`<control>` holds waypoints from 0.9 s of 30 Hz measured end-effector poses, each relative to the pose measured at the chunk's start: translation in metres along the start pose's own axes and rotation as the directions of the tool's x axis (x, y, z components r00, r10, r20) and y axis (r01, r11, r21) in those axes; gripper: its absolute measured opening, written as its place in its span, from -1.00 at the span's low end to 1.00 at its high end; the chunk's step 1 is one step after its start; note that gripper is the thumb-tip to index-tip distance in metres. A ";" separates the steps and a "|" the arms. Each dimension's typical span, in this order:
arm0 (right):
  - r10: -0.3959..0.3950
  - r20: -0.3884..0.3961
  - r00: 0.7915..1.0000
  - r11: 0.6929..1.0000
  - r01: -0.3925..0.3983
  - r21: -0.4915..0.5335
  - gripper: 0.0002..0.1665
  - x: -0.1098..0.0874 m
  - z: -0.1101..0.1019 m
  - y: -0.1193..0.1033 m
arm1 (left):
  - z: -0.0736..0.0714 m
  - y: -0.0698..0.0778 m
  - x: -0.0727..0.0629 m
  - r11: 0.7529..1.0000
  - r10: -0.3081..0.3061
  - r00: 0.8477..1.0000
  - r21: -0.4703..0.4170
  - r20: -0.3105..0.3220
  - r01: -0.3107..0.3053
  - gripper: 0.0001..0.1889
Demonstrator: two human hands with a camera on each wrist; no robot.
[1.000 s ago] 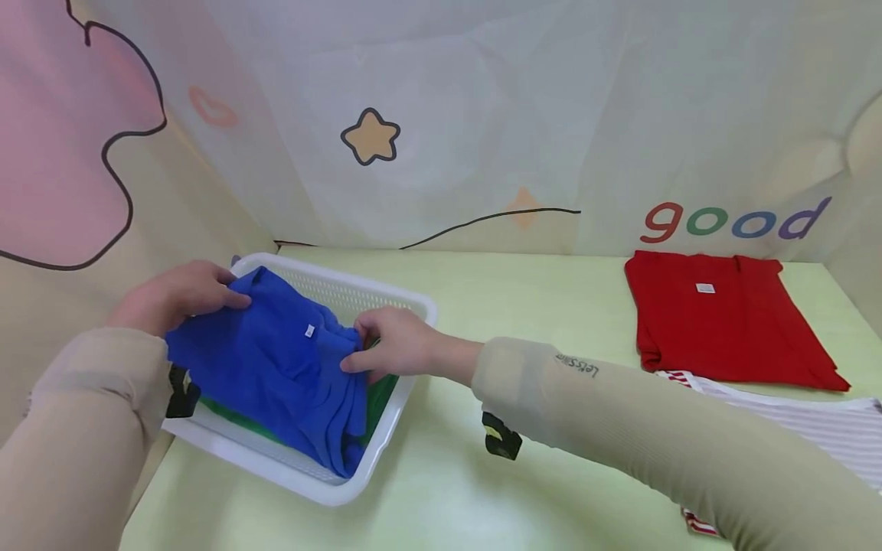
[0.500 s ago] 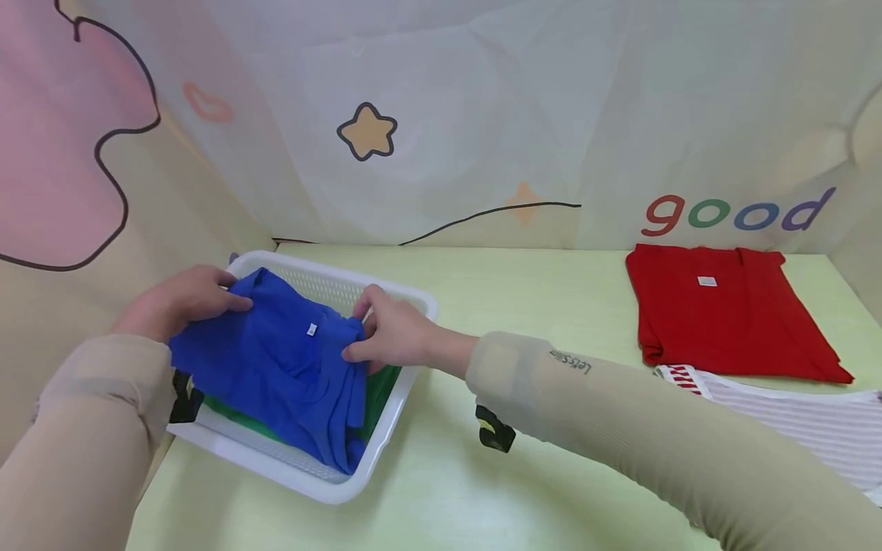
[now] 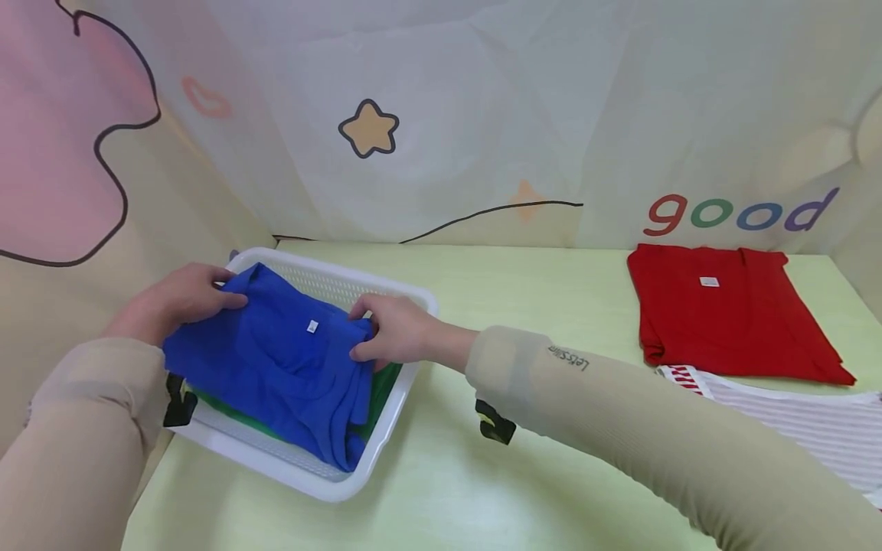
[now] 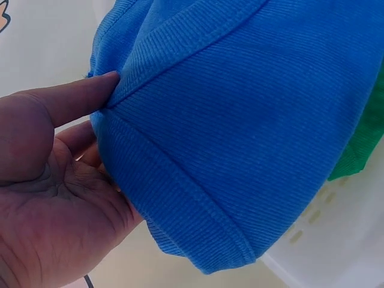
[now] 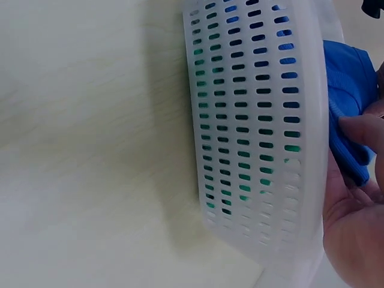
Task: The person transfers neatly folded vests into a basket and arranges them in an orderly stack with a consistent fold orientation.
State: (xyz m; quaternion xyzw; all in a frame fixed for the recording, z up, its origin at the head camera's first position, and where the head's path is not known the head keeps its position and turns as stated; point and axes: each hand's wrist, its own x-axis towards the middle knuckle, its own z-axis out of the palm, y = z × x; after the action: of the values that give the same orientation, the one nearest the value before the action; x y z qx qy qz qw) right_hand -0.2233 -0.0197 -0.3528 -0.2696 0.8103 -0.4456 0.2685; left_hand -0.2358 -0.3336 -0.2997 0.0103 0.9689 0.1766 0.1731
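A folded blue shirt (image 3: 289, 360) with a small white label lies over the white basket (image 3: 394, 417), its left end rising over the rim. My left hand (image 3: 182, 298) pinches the shirt's ribbed left edge, thumb on top and fingers beneath, as the left wrist view shows on the blue fabric (image 4: 240, 120). At the opposite side, my right hand (image 3: 396, 329) grips the shirt's right edge between thumb and fingers. In the right wrist view that hand (image 5: 360, 234) is just past the basket rim, holding the layered blue edge (image 5: 348, 102). Green cloth (image 3: 382, 394) lies under the shirt.
A folded red shirt (image 3: 730, 321) lies at the table's back right. In front of it is a white-and-grey striped garment (image 3: 779, 421) with red trim, partly behind my right sleeve. The printed backdrop (image 3: 482, 130) rises along the table's back and left.
My right hand has lifted slightly at the shirt's right edge and shifted a little right. My left hand keeps its pinch almost in place. The view has tilted down slightly.
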 end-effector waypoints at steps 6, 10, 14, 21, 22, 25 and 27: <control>-0.022 0.011 1.000 0.993 0.023 -0.117 -0.48 0.000 -0.001 -0.004 | 0.006 0.001 0.001 1.000 0.015 1.000 -0.013 -0.006 -0.015 -0.35; -0.030 0.012 0.999 0.983 0.032 -0.182 -0.49 -0.002 -0.003 -0.005 | 0.009 0.002 0.002 0.999 0.009 1.000 -0.045 -0.007 -0.010 -0.32; -0.053 0.020 0.998 0.967 0.057 -0.248 -0.50 -0.003 -0.006 -0.005 | 0.010 0.002 0.002 0.998 0.007 1.000 -0.055 -0.019 -0.008 -0.34; -0.111 0.026 0.994 0.822 0.106 -0.560 -0.55 -0.002 -0.010 -0.006 | 0.019 -0.001 0.009 0.998 0.054 0.996 0.034 -0.078 -0.051 -0.36; -0.115 0.029 0.993 0.795 0.110 -0.597 -0.55 -0.002 -0.010 -0.006 | 0.021 -0.002 0.010 0.997 0.064 0.994 0.051 -0.089 -0.060 -0.37; -0.119 0.046 0.992 0.749 0.120 -0.652 -0.58 -0.001 -0.009 -0.006 | 0.024 -0.004 0.010 0.994 0.081 0.991 0.079 -0.110 -0.073 -0.39; -0.129 0.049 0.990 0.727 0.128 -0.675 -0.61 0.000 -0.009 -0.006 | 0.025 -0.005 0.010 0.995 0.075 0.991 0.078 -0.112 -0.067 -0.38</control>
State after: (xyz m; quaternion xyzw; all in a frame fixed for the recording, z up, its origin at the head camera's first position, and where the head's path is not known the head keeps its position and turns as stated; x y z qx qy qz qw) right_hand -0.2280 -0.0170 -0.3429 -0.4037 0.8963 -0.1388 0.1203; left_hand -0.2368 -0.3293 -0.3268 0.0410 0.9821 0.1471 0.1100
